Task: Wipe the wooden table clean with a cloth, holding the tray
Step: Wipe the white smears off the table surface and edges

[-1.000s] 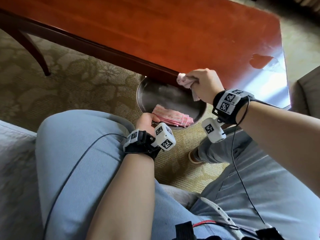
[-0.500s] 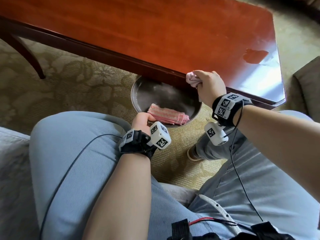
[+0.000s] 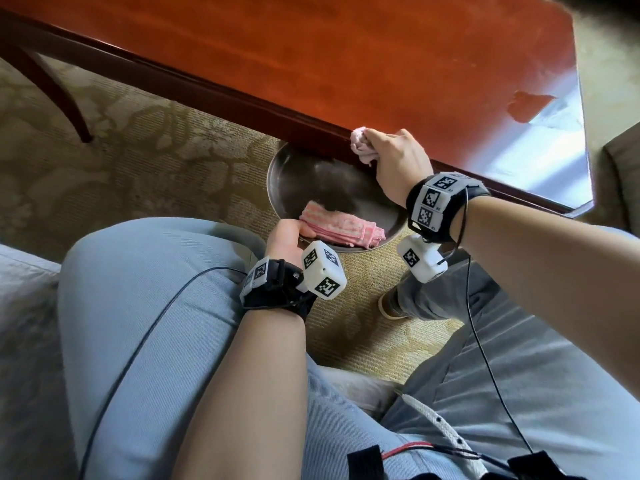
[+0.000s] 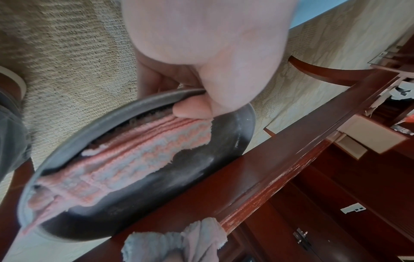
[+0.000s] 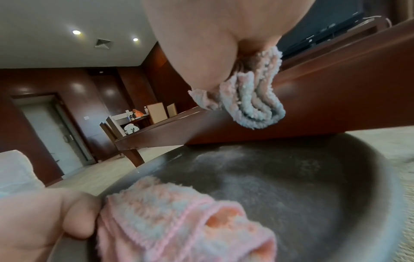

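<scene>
A glossy red-brown wooden table (image 3: 346, 64) fills the top of the head view. My right hand (image 3: 391, 157) grips a bunched pink-and-white cloth (image 3: 360, 143) at the table's near edge; the same cloth (image 5: 251, 99) hangs from my fist against the table's side. My left hand (image 3: 289, 237) pinches the near rim of a round dark metal tray (image 3: 311, 181), held just under the table edge. The thumb lies on a folded pink striped cloth (image 3: 341, 230) resting in the tray (image 4: 224, 159). That folded cloth (image 4: 139, 159) spans the tray.
Patterned beige carpet (image 3: 138, 150) lies beneath the table, and a curved table leg (image 3: 65, 102) stands at the left. My knees in light trousers and a shoe (image 3: 391, 306) sit below the tray. A cushioned seat edge (image 3: 623, 161) is at the right.
My right hand with the bunched cloth has slid a little along the table's near edge. The left hand keeps its hold on the tray, which stays under the edge.
</scene>
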